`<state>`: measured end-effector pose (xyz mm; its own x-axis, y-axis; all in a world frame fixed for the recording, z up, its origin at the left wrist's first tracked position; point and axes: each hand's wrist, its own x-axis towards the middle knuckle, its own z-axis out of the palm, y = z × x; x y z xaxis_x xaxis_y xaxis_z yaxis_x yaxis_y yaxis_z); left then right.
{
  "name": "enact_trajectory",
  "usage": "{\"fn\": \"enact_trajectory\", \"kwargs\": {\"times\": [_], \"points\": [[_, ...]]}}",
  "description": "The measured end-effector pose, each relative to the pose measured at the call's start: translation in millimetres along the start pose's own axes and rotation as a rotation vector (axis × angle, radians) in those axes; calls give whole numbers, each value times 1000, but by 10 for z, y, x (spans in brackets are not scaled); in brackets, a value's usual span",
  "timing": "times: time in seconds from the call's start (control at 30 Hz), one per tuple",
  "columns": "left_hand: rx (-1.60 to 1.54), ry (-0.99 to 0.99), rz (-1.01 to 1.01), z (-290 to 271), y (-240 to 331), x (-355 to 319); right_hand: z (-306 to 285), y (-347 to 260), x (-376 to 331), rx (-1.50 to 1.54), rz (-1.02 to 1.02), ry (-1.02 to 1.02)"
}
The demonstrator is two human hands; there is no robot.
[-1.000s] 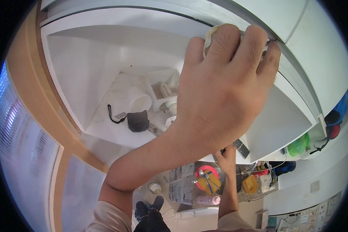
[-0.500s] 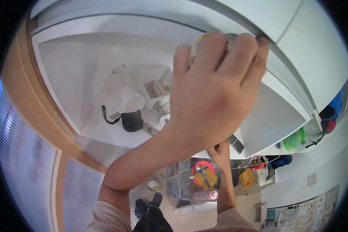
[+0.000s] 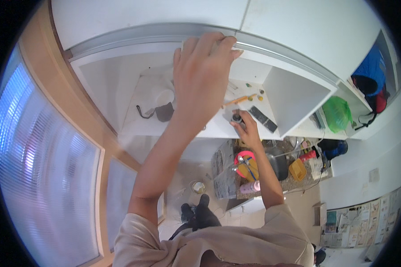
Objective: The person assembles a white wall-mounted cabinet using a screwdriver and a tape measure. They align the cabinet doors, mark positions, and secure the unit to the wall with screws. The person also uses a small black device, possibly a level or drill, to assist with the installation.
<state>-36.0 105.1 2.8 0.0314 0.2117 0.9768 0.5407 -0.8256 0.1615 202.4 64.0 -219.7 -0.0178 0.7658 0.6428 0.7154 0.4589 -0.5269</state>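
My left hand [image 3: 202, 82] is raised in front of the white shelf [image 3: 298, 98], close under its top edge. Its fingers are curled over something pale that is mostly hidden behind them. Lower and to the right, my right hand [image 3: 249, 129] grips a small black cylinder [image 3: 237, 118] above the shelf's front edge. A long dark box [image 3: 263, 119] lies just right of that hand. Beyond it are an orange stick-like thing [image 3: 236, 101] and several small bits. Left of my left forearm sit a dark grey pouch [image 3: 164, 112] with a strap and a white cup [image 3: 165, 96].
Below the shelf, a counter holds a pink plate [image 3: 239, 159] with spoons, a pink bottle [image 3: 250, 187] and a yellow container [image 3: 297, 170]. A green bag [image 3: 337, 114] rests at the right. A ribbed glass door [image 3: 44, 164] stands at the left; an open tin [image 3: 198, 187] is on the floor.
The view has shifted, showing more of the shelf's right side. My left hand appears smaller and further left. My right hand has risen over the shelf, and the black cylinder in it shows clearly.
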Motion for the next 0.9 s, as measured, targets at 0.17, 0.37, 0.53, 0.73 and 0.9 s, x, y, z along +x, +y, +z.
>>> {"fn": "enact_trajectory", "kwargs": {"times": [0.17,0.37,0.53,0.73,0.9], "points": [[-37,-29,82,-16,-98,62,-15,-65,-30,-6,49,21],[31,-49,134,-12,-133,71,86,93,-19,22,52,29],[36,-51,125,6,-77,136,53,38,-46,122,160,53],[46,-78,76,-53,-58,172,70,18,-12,69,199,55],[-40,-78,72,-204,52,136,50,19,-22,57,125,55]]}}
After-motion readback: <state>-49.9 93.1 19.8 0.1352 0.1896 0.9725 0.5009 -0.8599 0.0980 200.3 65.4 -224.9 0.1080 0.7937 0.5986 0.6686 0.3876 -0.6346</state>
